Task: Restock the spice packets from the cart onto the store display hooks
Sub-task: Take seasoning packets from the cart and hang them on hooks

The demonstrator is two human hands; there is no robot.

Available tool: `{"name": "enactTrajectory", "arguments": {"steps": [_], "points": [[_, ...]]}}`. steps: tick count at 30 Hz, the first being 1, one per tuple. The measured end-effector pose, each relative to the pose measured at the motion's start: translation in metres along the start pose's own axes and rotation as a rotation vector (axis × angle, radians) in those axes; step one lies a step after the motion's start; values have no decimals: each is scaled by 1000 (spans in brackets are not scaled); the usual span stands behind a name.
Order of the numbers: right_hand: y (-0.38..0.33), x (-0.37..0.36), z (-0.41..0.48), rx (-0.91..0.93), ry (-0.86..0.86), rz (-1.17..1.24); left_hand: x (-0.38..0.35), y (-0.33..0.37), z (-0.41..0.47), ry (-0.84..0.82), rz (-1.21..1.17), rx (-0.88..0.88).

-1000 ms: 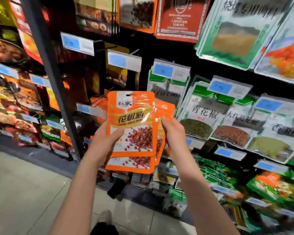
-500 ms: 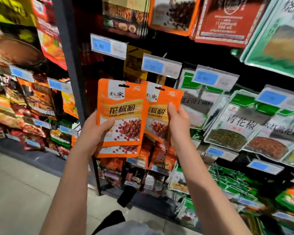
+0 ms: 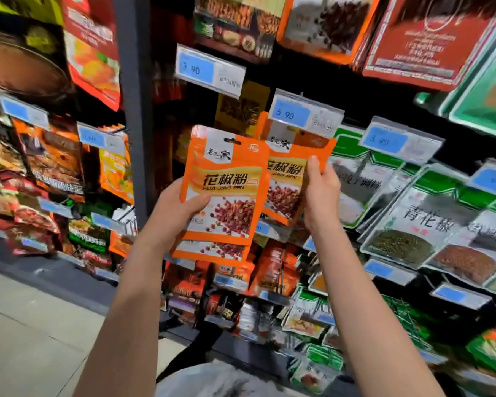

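Head view: we face a hanging spice display, and both our bare forearms reach up from the 6 o'clock edge.
Left hand: our left hand [image 3: 178,213] sits just at 9 o'clock of frame centre and grips a stack of orange packets [image 3: 226,190]. The thumb is pressed on the front face, and the other fingers are wrapped behind, out of sight.
Stack: it stands nearly upright, its printed face toward us, with a lower packet's edge peeking out at 6 o'clock.
Right hand: our right hand [image 3: 321,196], at 3 o'clock of the stack, pinches a single orange packet [image 3: 287,179] by its right edge. The thumb points to 12 o'clock along the front, and the remaining fingers are hidden behind.
Single packet: its left side is overlapped by the stack. Its top edge is tucked behind the 5.90 price tag [image 3: 305,116] at its 12 o'clock. We cannot tell whether its hole is on a hook.
Neighbours: the 3.90 price tag [image 3: 209,70] hangs at 11 o'clock of the stack. Green packets [image 3: 418,219] hang at 3 o'clock of our right hand. A dark shelf post [image 3: 133,104] runs upright at 9 o'clock of the stack.
Floor: a pale tiled floor [image 3: 26,325] fills the 8 o'clock corner.
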State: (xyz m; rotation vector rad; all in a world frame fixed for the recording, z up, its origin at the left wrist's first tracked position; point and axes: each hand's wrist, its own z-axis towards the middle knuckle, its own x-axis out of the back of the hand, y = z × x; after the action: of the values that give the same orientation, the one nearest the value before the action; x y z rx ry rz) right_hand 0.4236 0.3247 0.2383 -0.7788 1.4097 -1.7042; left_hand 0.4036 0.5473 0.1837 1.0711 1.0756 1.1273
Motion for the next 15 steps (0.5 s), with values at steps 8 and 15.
{"name": "enactTrajectory", "arguments": {"steps": [8, 15], "points": [[-2, -2, 10, 63, 16, -31, -1, 6, 5, -20, -30, -32], [-2, -10, 21, 83, 34, -51, 1, 12, 3, 0, -39, -36]]}}
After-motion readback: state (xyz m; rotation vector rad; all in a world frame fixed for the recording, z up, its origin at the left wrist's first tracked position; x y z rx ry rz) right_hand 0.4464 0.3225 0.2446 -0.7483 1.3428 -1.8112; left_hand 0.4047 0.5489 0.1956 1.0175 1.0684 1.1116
